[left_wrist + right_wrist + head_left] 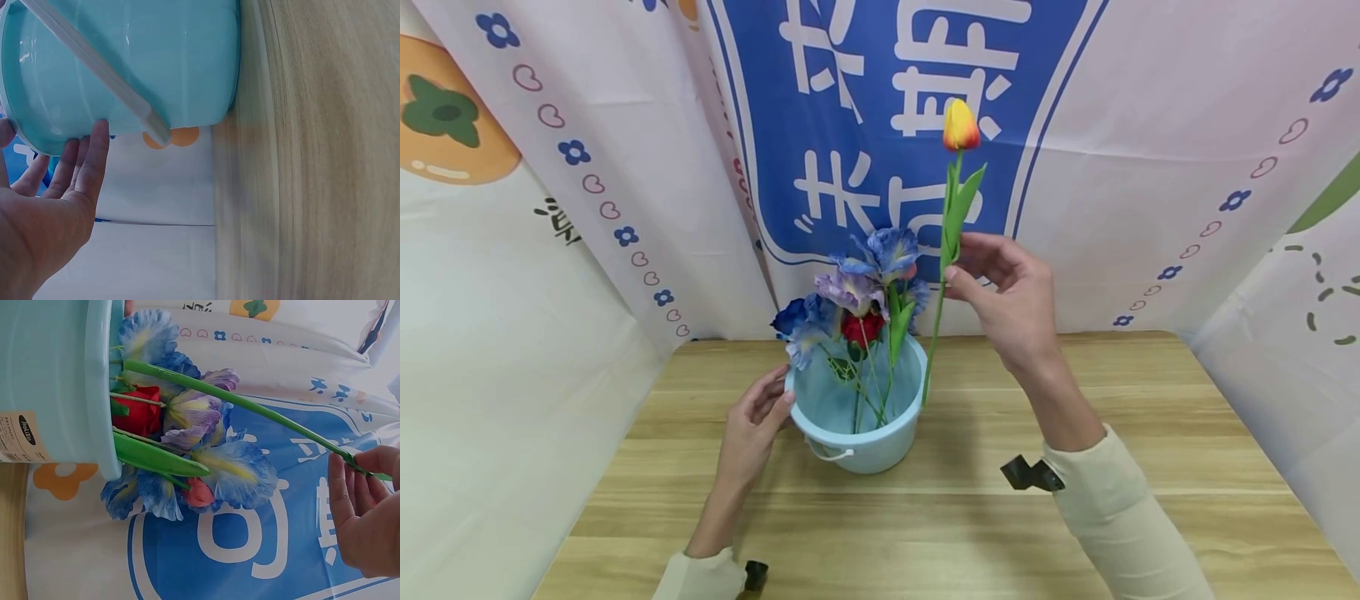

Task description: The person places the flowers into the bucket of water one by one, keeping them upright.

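Observation:
A light blue bucket [880, 452] stands on the table with artificial flowers in it: blue irises [891, 252], a lilac iris [852, 292] and a red rose [862, 327]. My left hand [758, 425] rests against the bucket's left side by the rim. Its fingers [92, 159] lie fairly straight along the wall. In my right hand [1011, 304], thumb and fingers pinch the green stem of a yellow-and-red tulip [961, 127] just below its leaves. The tulip is upright, blossom up, and its lower stem end [134, 365] is beside the bucket's right rim.
The bucket's white handle [94, 62] hangs down at its front. Under it is a wood-grain table [865, 533]. A printed cloth [1120, 208] with a blue sign panel rises behind the table's back edge, and cloth walls flank both sides.

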Tool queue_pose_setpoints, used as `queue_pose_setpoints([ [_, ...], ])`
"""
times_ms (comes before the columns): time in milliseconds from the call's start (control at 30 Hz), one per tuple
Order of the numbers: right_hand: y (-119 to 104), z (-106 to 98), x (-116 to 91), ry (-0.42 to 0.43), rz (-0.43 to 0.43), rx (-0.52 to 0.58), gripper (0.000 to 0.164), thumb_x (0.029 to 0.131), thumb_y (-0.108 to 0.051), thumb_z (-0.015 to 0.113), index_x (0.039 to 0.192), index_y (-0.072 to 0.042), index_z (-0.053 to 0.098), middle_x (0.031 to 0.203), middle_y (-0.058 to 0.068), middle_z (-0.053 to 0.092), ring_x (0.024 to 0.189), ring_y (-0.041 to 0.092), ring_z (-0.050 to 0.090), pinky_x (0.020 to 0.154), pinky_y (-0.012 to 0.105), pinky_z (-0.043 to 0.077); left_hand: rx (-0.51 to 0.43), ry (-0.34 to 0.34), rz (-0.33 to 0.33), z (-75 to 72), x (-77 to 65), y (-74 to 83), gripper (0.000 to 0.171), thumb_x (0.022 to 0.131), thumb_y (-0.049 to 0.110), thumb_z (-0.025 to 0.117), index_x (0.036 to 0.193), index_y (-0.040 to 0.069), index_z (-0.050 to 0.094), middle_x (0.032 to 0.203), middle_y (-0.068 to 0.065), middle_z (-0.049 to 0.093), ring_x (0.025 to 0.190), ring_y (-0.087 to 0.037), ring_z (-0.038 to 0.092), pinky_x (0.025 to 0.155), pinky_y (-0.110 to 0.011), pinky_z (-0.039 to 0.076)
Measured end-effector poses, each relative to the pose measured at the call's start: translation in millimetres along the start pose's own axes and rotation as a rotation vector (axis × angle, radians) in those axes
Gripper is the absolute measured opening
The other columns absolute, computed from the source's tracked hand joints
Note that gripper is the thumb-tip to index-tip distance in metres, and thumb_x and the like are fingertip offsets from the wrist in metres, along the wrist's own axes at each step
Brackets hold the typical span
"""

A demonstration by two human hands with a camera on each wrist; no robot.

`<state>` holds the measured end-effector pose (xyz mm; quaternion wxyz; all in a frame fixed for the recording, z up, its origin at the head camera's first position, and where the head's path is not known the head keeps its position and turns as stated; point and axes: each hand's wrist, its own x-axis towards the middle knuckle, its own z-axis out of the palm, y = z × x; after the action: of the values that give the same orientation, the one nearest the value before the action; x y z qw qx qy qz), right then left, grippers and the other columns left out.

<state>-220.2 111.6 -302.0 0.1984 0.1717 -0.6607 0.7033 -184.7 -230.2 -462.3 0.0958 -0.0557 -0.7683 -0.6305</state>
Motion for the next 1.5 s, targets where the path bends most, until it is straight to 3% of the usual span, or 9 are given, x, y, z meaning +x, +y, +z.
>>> queue_pose_setpoints([
  [267, 8.0, 12.1, -0.6, -0.002, -0.010, 0.021, 0.036, 0.095, 0.008, 0.074, 0.131, 0.003, 0.069, 0.110, 0.008, 0.075, 0.098, 0.019, 0.074, 0.080, 0.034, 0.071, -0.008, 0.003, 0.000, 0.4, -0.4, -0.4, 0.049, 0.110, 0.013, 0.062, 0.156, 0.001, 0.051, 0.141, -0.030, 0.063, 0.112, -0.003, 0.072, 0.086, -0.021, 0.067],
  [633, 31.7, 30.7, -6.5, -0.070, 0.025, 0.017, 0.033, 0.096, 0.005, 0.075, 0.128, 0.001, 0.071, 0.114, 0.020, 0.075, 0.098, 0.021, 0.073, 0.080, 0.032, 0.071, -0.011, 0.007, -0.008, 1.2, -0.5, 1.4, 0.049, 0.110, 0.013, 0.062, 0.156, 0.002, 0.051, 0.142, -0.030, 0.063, 0.112, -0.002, 0.072, 0.086, -0.021, 0.067],
  [967, 53.3, 41.1, -10.7, -0.101, 0.098, -0.019, 0.032, 0.096, 0.002, 0.075, 0.127, 0.000, 0.073, 0.111, 0.019, 0.075, 0.095, 0.023, 0.072, 0.076, 0.027, 0.069, -0.018, 0.006, -0.002, 0.8, 0.5, 1.6, 0.048, 0.110, 0.012, 0.061, 0.156, 0.001, 0.051, 0.142, -0.031, 0.063, 0.111, -0.003, 0.073, 0.085, -0.021, 0.067],
  [1500, 79.2, 50.8, -17.1, -0.157, 0.169, -0.089, 0.032, 0.094, 0.004, 0.076, 0.126, 0.001, 0.073, 0.113, 0.020, 0.075, 0.095, 0.024, 0.074, 0.077, 0.027, 0.069, -0.002, 0.001, 0.001, 0.3, 0.0, 1.1, 0.048, 0.110, 0.012, 0.061, 0.156, 0.001, 0.051, 0.142, -0.031, 0.063, 0.112, -0.001, 0.072, 0.086, -0.021, 0.067],
])
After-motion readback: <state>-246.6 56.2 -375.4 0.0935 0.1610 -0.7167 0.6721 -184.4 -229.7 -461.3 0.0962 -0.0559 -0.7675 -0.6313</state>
